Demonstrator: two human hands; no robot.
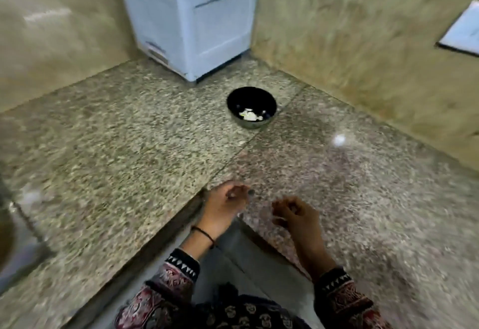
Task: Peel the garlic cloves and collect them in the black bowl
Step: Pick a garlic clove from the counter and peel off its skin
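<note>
The black bowl [234, 100] stands on the speckled granite counter near the back corner, with a few white peeled garlic cloves [250, 115] at its bottom. My two hands hover over the counter's inner corner, well in front of the bowl and a little apart from each other. My left hand [224, 205] has its fingers curled, and blur hides whether anything is in them. My right hand [295, 216] also has curled fingers, and a thin pale scrap [279, 217], perhaps garlic skin, shows at its fingertips. The whole frame is motion-blurred.
A white boxy appliance [191, 17] fills the back corner behind the bowl. Tiled walls close in the counter at the left and right. A white sheet [464, 30] hangs on the right wall. A sink edge [10, 225] shows at the far left.
</note>
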